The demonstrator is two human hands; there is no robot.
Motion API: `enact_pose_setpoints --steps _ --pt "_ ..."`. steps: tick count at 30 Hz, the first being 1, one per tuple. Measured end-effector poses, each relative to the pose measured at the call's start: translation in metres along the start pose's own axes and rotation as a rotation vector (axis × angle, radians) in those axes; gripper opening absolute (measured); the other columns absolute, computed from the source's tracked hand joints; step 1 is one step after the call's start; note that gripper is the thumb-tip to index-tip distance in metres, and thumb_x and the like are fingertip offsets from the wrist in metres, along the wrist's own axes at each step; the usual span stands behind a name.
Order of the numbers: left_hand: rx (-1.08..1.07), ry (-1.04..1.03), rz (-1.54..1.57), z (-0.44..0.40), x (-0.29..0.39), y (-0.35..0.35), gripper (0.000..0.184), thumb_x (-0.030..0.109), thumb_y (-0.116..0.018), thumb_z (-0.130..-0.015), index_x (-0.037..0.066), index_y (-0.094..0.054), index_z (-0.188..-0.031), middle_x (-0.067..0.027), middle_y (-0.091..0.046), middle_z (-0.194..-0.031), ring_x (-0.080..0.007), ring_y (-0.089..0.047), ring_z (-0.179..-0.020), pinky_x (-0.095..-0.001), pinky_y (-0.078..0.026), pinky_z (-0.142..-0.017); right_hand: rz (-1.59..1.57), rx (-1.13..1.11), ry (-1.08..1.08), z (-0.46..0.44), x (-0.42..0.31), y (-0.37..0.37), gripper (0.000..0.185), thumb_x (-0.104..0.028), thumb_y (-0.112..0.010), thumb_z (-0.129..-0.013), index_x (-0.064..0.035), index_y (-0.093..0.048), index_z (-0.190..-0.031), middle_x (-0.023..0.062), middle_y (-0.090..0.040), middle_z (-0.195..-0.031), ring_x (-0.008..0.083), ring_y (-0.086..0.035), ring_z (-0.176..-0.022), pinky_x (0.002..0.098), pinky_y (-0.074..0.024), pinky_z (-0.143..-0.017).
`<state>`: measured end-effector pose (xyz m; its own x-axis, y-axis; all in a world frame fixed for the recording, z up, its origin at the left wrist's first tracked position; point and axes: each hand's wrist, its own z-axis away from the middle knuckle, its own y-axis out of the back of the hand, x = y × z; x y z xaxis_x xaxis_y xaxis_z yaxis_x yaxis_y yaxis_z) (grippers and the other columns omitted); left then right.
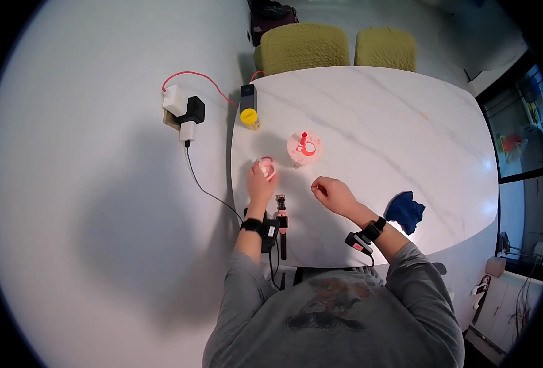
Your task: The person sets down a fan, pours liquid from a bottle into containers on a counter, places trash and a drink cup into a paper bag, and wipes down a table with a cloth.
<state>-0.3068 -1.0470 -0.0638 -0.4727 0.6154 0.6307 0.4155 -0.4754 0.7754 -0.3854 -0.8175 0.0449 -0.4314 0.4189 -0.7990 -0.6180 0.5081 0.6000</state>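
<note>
On the left side of the marbled table, my left hand grips a small pink and white round item. A pink cup with a patterned lid and a red spout stands up and to the right of that hand, touched by neither hand. My right hand is below and right of the cup, its fingers curled together; whether anything small is between them cannot be made out. A pink and black watch lies beside my left wrist.
A yellow-lidded jar and a dark grey device stand at the table's upper left edge. A blue cloth lies at the right. Chargers with cables are on the left wall. Green chairs stand beyond the table.
</note>
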Motion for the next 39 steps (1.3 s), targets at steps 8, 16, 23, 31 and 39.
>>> enact_pose_setpoints --steps 8,16,23,31,39 --pt "0.018 0.075 -0.047 0.042 -0.039 0.035 0.078 0.033 -0.075 -0.066 -0.002 -0.039 -0.126 -0.0211 -0.051 -0.116 -0.0370 -0.048 -0.109 -0.0457 -0.036 -0.095 -0.069 0.189 -0.056 -0.017 0.021 -0.021 0.068 -0.026 -0.071 -0.076 -0.0003 -0.033 -0.126 0.0179 -0.042 -0.120 0.0261 -0.054 -0.101 0.0360 -0.0504 -0.078" --pt "0.153 0.017 -0.077 0.071 -0.010 0.037 0.092 0.028 -0.075 -0.067 -0.002 -0.022 -0.136 -0.0279 -0.030 -0.134 -0.0423 -0.031 -0.124 -0.0482 -0.027 -0.101 -0.212 0.341 0.149 -0.074 0.053 -0.044 0.103 -0.020 -0.081 -0.062 0.0049 -0.016 -0.138 0.0218 -0.035 -0.134 0.0338 -0.040 -0.123 0.0385 -0.0312 -0.104" --pt "0.194 -0.088 0.003 0.122 0.049 0.038 0.088 0.021 -0.069 -0.071 -0.004 -0.019 -0.139 -0.0271 -0.014 -0.143 -0.0429 -0.016 -0.131 -0.0527 -0.014 -0.105 -0.462 0.364 0.152 -0.080 0.030 -0.041 0.089 -0.015 -0.079 -0.061 0.0019 -0.031 -0.133 0.0149 -0.048 -0.125 0.0263 -0.045 -0.120 0.0355 -0.0328 -0.102" --pt "0.095 -0.283 0.316 0.128 0.091 0.033 0.083 0.023 -0.070 -0.075 -0.007 -0.021 -0.136 -0.0274 -0.019 -0.141 -0.0432 -0.027 -0.127 -0.0462 -0.027 -0.103 -0.547 0.142 0.036 -0.012 0.020 0.005 0.074 -0.020 -0.077 -0.069 -0.0011 -0.040 -0.130 0.0099 -0.050 -0.125 0.0194 -0.047 -0.117 0.0343 -0.0354 -0.100" --pt "-0.576 -0.407 0.667 0.139 0.161 -0.006 0.088 0.024 -0.074 -0.071 -0.005 -0.021 -0.136 -0.0224 -0.041 -0.128 -0.0338 -0.045 -0.117 -0.0415 -0.039 -0.096 -0.789 0.096 -0.152 0.123 0.025 0.060 0.072 -0.025 -0.079 -0.070 -0.0014 -0.043 -0.127 0.0091 -0.054 -0.121 0.0178 -0.052 -0.110 0.0355 -0.0392 -0.098"
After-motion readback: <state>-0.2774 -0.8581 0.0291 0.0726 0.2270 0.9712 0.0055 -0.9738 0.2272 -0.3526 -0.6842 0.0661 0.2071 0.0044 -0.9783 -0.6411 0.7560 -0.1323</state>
